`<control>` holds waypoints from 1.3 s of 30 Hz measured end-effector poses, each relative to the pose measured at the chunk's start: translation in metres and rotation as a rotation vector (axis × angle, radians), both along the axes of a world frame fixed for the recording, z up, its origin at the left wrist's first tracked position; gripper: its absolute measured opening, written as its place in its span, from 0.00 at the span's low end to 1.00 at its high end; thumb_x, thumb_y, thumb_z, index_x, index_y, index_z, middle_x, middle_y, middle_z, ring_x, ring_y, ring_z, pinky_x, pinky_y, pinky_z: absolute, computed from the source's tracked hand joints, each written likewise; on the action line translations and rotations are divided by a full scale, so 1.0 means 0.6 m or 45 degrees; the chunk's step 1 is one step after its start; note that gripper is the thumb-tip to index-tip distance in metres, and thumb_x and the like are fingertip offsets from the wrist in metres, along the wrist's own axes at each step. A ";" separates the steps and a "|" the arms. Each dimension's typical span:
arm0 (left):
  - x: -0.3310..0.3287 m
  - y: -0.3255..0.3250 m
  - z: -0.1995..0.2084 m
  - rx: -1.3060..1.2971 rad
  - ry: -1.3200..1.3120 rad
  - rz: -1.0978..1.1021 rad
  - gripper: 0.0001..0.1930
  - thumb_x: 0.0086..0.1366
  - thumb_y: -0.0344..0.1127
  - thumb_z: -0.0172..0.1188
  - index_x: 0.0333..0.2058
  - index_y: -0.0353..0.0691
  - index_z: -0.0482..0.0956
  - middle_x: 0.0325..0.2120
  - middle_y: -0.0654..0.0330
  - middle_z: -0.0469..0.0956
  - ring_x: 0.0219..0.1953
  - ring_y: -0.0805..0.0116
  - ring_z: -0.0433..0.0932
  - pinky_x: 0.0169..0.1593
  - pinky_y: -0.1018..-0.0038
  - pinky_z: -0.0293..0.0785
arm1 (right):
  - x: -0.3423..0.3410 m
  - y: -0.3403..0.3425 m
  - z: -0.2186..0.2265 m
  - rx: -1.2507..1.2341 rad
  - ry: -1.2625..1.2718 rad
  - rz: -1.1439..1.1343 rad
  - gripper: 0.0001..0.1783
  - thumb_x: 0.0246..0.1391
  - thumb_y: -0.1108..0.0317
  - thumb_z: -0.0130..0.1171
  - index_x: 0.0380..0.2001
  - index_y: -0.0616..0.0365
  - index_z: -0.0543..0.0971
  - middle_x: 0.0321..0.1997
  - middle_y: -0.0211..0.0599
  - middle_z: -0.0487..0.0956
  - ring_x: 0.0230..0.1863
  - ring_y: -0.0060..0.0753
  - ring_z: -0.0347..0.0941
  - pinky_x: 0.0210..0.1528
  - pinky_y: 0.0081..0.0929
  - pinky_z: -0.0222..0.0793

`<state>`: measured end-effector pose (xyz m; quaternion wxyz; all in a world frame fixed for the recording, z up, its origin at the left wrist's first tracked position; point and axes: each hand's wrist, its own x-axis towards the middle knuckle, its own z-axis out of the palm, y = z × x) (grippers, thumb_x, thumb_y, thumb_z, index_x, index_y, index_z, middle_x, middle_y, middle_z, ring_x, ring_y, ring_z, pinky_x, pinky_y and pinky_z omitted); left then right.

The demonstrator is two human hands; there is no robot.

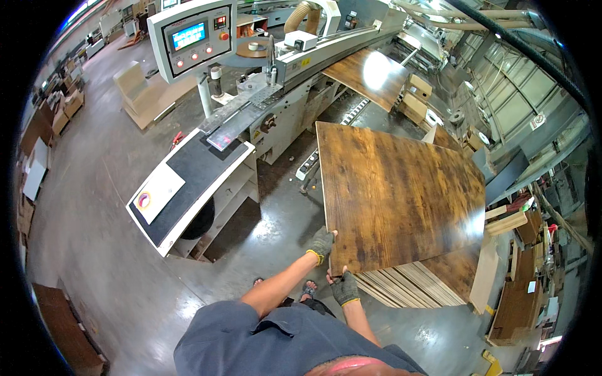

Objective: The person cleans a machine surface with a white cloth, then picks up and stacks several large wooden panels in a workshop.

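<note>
A large brown wood-grain panel (pixel 401 194) lies slanted over a stack of similar boards (pixel 407 287), its near left corner jutting past the stack. My left hand (pixel 323 245), in a grey fingerless glove with a yellow cuff, grips the panel's left edge close to that corner. At the near edge, my right hand (pixel 343 287), gloved alike, is closed on the same panel. The fingers beneath the board are hidden. Beyond it, a second wood-grain panel (pixel 367 74) rests along the side of a long grey machine (pixel 295 94).
A control box (pixel 193 39) with a lit screen and buttons stands on a post at the upper left. Below it is a white-edged side table (pixel 188 188) bearing a paper and a tape roll (pixel 144 200). A roller rail (pixel 308 164) runs beside the machine. Cardboard boxes (pixel 520 301) stand at right.
</note>
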<state>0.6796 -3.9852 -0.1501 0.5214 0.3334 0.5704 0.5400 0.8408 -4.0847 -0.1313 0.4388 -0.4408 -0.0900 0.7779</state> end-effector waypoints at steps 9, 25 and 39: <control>-0.201 -0.132 0.029 -0.157 -0.033 -0.219 0.26 0.63 0.57 0.60 0.37 0.35 0.77 0.23 0.59 0.75 0.24 0.68 0.75 0.28 0.71 0.75 | 0.181 0.052 0.031 0.308 0.234 -0.362 0.44 0.55 0.28 0.44 0.65 0.47 0.63 0.68 0.37 0.64 0.66 0.49 0.60 0.64 0.55 0.59; -0.398 0.118 0.043 -0.324 1.211 0.173 0.26 0.73 0.48 0.40 0.33 0.32 0.81 0.35 0.42 0.81 0.39 0.46 0.81 0.44 0.53 0.72 | 0.130 0.022 0.019 0.048 0.171 0.034 0.39 0.58 0.35 0.48 0.65 0.48 0.63 0.69 0.37 0.60 0.67 0.50 0.56 0.66 0.55 0.58; -0.506 -0.227 0.078 -0.576 1.466 0.682 0.30 0.73 0.51 0.39 0.20 0.34 0.77 0.22 0.45 0.78 0.29 0.44 0.77 0.35 0.53 0.70 | 0.417 0.106 0.075 0.364 0.081 -0.312 0.46 0.54 0.27 0.43 0.66 0.47 0.61 0.70 0.37 0.61 0.68 0.51 0.55 0.70 0.54 0.48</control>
